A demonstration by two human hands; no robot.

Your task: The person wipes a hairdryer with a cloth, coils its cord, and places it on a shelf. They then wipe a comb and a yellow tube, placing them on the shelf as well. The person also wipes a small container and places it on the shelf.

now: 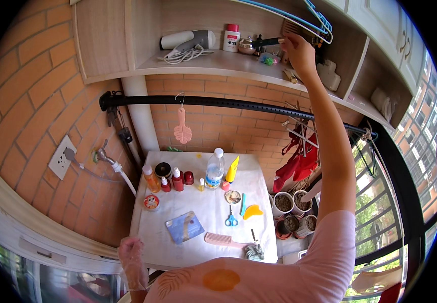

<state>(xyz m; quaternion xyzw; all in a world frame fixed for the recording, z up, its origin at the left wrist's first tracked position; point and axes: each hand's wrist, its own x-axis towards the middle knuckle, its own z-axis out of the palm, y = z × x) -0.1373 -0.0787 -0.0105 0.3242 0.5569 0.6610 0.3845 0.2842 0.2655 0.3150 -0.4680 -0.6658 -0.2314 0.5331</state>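
Raised up to the wall shelf, my right hand [299, 49] pinches the end of a slim black object [268, 42] with a pale tip; its kind is unclear. Just left of that object are a round silver-and-pink jar [247, 45] and a white bottle with a red cap [232, 38]. A small bag with colourful bits [269, 59] lies below it. My left hand [131, 252], in a clear plastic glove, is loosely closed beside the table's front left edge. Nothing shows in it. On the white table [153, 255] lie a blue packet [184, 227], a pink comb [223, 239] and blue scissors [231, 218].
A hair dryer [188, 40] with its cord sits on the shelf [198, 63]. Blue hangers [299, 17] hang above it. A black rail [218, 102] crosses below, holding a pink leaf-shaped brush [182, 129]. Several bottles, including a clear one [215, 169], stand along the table's back.
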